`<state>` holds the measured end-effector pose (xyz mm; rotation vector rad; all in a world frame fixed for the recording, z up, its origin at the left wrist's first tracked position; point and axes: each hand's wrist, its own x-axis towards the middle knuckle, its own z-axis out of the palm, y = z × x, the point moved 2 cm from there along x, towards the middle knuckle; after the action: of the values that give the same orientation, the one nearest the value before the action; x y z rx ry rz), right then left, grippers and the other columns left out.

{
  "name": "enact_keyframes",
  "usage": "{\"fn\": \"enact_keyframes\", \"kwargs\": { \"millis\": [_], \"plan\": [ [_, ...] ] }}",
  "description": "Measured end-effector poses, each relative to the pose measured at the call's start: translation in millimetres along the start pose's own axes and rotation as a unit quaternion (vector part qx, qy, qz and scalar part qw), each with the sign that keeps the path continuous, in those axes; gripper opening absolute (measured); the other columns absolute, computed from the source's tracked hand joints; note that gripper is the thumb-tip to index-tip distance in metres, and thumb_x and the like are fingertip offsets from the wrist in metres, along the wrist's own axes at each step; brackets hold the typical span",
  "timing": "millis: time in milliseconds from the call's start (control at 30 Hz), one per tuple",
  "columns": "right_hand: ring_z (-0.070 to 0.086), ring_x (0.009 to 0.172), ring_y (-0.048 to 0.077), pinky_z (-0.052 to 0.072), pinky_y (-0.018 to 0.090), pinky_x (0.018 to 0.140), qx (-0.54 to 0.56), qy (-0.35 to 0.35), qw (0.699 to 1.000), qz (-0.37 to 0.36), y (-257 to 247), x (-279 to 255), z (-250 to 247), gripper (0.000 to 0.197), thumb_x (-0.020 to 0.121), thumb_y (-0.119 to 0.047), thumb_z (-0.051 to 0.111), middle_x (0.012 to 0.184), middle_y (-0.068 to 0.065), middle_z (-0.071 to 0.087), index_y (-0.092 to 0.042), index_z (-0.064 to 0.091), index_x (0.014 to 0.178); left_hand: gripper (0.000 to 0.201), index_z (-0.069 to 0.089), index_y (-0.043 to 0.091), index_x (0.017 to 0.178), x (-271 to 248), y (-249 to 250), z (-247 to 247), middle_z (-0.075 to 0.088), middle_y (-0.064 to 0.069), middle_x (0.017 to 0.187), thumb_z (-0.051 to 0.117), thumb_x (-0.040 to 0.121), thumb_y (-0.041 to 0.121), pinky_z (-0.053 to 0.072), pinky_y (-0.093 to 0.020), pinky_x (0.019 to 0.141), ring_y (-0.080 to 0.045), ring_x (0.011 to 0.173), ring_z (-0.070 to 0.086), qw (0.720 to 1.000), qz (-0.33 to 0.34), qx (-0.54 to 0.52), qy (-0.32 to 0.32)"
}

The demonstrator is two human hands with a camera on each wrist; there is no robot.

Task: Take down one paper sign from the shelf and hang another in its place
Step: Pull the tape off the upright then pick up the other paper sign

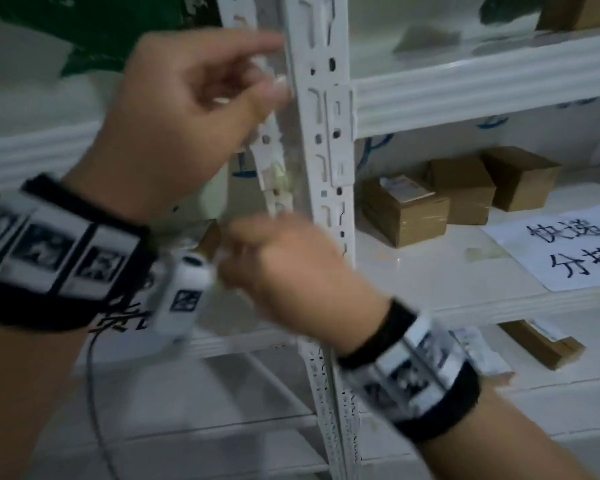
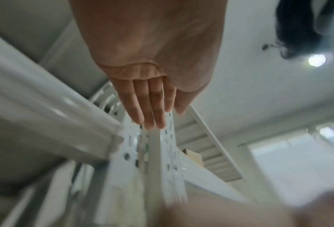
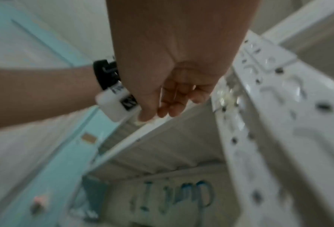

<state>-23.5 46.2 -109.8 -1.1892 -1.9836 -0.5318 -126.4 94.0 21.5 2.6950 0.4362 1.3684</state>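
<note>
Peeking out from behind the left wrist, low down: a sheet with black writing (image 1: 122,320), mostly hidden, so cannot tell whether hung or loose, or which sign of the 2.

Reaching up with the left hand (image 1: 174,109), fingers straight and pressed side by side, tips laid against the white post (image 1: 321,133) of the shelf. Holding nothing, as far as the left wrist view shows. Likely feeling along the metal for the spot where a sign goes, or rubbing at old tape (image 1: 280,174) stuck in yellowed scraps on the rail beside the post.

Coming in lower with the right hand (image 1: 284,268), blurred, fingers loosely curled, close to the post. Cannot tell whether pinching a bit of tape or empty. Probably kept low to work the lower end of the same strip.

Stacked further right on the shelf board (image 1: 430,271): 3 brown boxes (image 1: 406,216), pushed back, out of the way.

Lying flat at the far right, near the board's front edge: a white paper sign (image 1: 565,251) with large black characters, apart from both hands. Perhaps set there within reach for hanging, perhaps just taken down; cannot tell which.
</note>
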Motion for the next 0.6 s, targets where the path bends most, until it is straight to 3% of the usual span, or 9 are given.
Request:
{"fn": "enact_keyframes", "kwargs": {
  "millis": [67, 167, 200, 267, 333, 400, 467, 533, 600],
  "plan": [
    [0.067, 0.085, 0.035, 0.057, 0.044, 0.069, 0.103, -0.046, 0.994, 0.003, -8.6, -23.3, 15.8, 0.011, 0.101, -0.014, 0.067, 0.1, 0.011, 0.07, -0.01, 0.076, 0.103, 0.031, 0.071, 0.011, 0.133, -15.6, -1.1, -10.8, 0.078, -0.007, 0.108, 0.066, 0.108, 0.028, 0.064, -0.033, 0.089, -0.014, 0.099, 0.078, 0.998, -0.006, 0.065, 0.021],
    [0.071, 0.089, 0.03, 0.06, 0.046, 0.079, 0.187, 0.006, 0.979, 0.085, 13.0, -36.6, 19.7, 0.017, 0.107, -0.018, 0.064, 0.101, 0.01, 0.074, -0.008, 0.078, 0.107, 0.025, 0.076, 0.009, 0.123, -17.2, -0.1, -0.7, 0.078, -0.001, 0.104, 0.067, 0.107, 0.026, 0.063, -0.023, 0.083, -0.01, 0.092, 0.076, 0.994, 0.001, 0.107, 0.037],
    [0.071, 0.089, 0.026, 0.06, 0.043, 0.081, 0.19, 0.023, 0.977, 0.098, 18.5, -37.8, 17.8, 0.017, 0.107, -0.018, 0.065, 0.1, 0.008, 0.076, -0.009, 0.079, 0.108, 0.023, 0.077, 0.01, 0.121, -16.0, 1.9, 5.6, 0.078, 0.001, 0.103, 0.068, 0.106, 0.024, 0.061, -0.018, 0.082, -0.007, 0.091, 0.075, 0.994, -0.001, 0.108, 0.033],
    [0.071, 0.086, 0.014, 0.059, 0.027, 0.081, 0.203, 0.047, 0.972, 0.105, 22.8, -38.7, 13.3, 0.013, 0.105, -0.019, 0.071, 0.098, 0.001, 0.078, -0.012, 0.082, 0.107, 0.02, 0.078, 0.011, 0.119, -16.5, 3.1, 15.7, 0.077, 0.005, 0.103, 0.07, 0.104, 0.021, 0.059, -0.015, 0.084, -0.003, 0.092, 0.073, 0.995, -0.016, 0.095, 0.026],
    [0.068, 0.081, 0.004, 0.057, 0.017, 0.078, 0.22, 0.059, 0.966, 0.123, 23.5, -39.7, 5.8, 0.009, 0.101, -0.021, 0.077, 0.094, -0.004, 0.078, -0.014, 0.084, 0.102, 0.02, 0.079, 0.013, 0.119, -20.4, -2.5, 20.1, 0.078, 0.006, 0.103, 0.071, 0.103, 0.021, 0.061, -0.02, 0.088, -0.003, 0.093, 0.073, 0.994, -0.045, 0.096, 0.029],
    [0.07, 0.079, 0.007, 0.06, 0.021, 0.074, 0.245, 0.083, 0.953, 0.159, 28.0, -38.8, -4.4, 0.007, 0.097, -0.021, 0.082, 0.091, -0.005, 0.078, -0.015, 0.083, 0.099, 0.019, 0.08, 0.015, 0.117, -23.3, -9.8, 20.7, 0.078, 0.007, 0.103, 0.072, 0.101, 0.022, 0.06, -0.025, 0.091, -0.003, 0.095, 0.072, 0.991, -0.077, 0.108, 0.035],
    [0.071, 0.081, 0.009, 0.06, 0.023, 0.073, 0.262, 0.149, 0.933, 0.195, 27.4, -38.4, -15.2, 0.008, 0.096, -0.019, 0.083, 0.091, -0.005, 0.076, -0.014, 0.079, 0.101, 0.018, 0.08, 0.017, 0.116, -24.5, -14.9, 17.4, 0.078, 0.009, 0.105, 0.073, 0.1, 0.023, 0.058, -0.021, 0.092, -0.002, 0.096, 0.071, 0.988, -0.103, 0.108, 0.042],
    [0.072, 0.087, 0.01, 0.06, 0.025, 0.076, 0.289, 0.218, 0.906, 0.221, 21.7, -43.6, -19.8, 0.01, 0.102, -0.016, 0.075, 0.096, -0.005, 0.074, -0.015, 0.074, 0.112, 0.019, 0.08, 0.02, 0.117, -25.0, -18.0, 14.2, 0.078, 0.01, 0.107, 0.072, 0.101, 0.023, 0.056, -0.016, 0.091, -0.001, 0.097, 0.07, 0.987, -0.117, 0.107, 0.038],
    [0.072, 0.093, 0.01, 0.062, 0.033, 0.08, 0.285, 0.24, 0.897, 0.238, 15.6, -49.9, -15.9, 0.016, 0.109, -0.016, 0.062, 0.102, -0.006, 0.074, -0.017, 0.071, 0.123, 0.019, 0.08, 0.02, 0.118, -26.1, -20.1, 10.5, 0.077, 0.012, 0.108, 0.072, 0.101, 0.024, 0.054, -0.01, 0.091, 0.0, 0.097, 0.07, 0.986, -0.124, 0.108, 0.025]
  ]
}}
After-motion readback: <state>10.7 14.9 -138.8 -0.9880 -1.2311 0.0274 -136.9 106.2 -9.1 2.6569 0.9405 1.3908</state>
